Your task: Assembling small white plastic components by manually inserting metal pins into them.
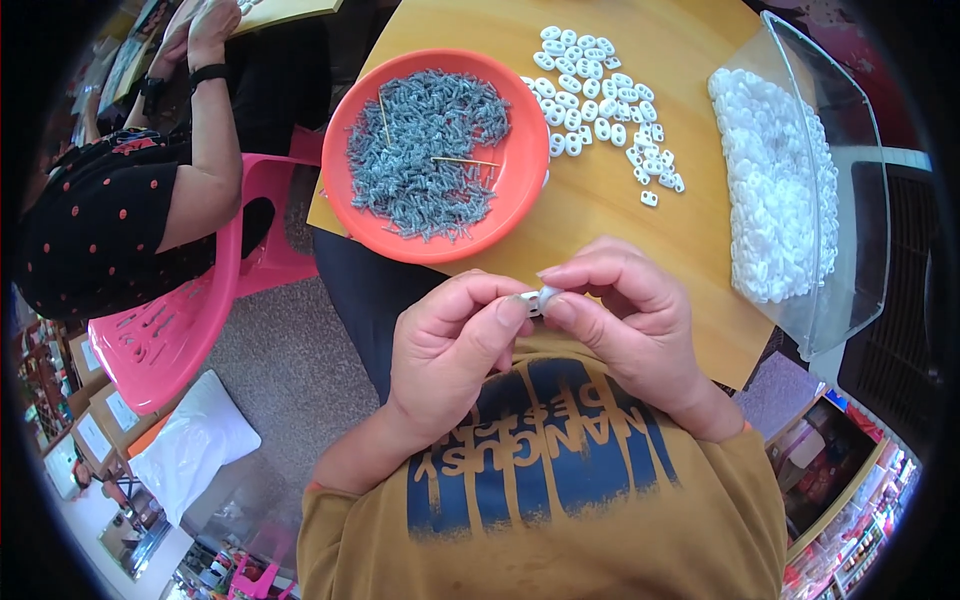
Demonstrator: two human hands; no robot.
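In front of my chest, my left hand [450, 338] pinches a small white plastic piece with holes [533, 304] between thumb and fingertips. My right hand [630, 325] meets it there, its thumb and forefinger closed on a pale bit at the piece's right end. Whether that bit is separate from the piece I cannot tell. Beyond my hands, an orange-red bowl [345, 205] holds a heap of tiny grey translucent parts [425, 140]. Two thin sticks [465, 161] lie on the heap. White oval two-hole pieces [590, 85] are spread over the table to the bowl's right.
The yellow table [680, 260] carries a clear plastic bin [865, 230] full of white pieces at its right side. At the left, another person [110, 210] sits on a pink chair [170, 330]. A white bag [200, 430] and cardboard boxes [115, 410] stand on the floor.
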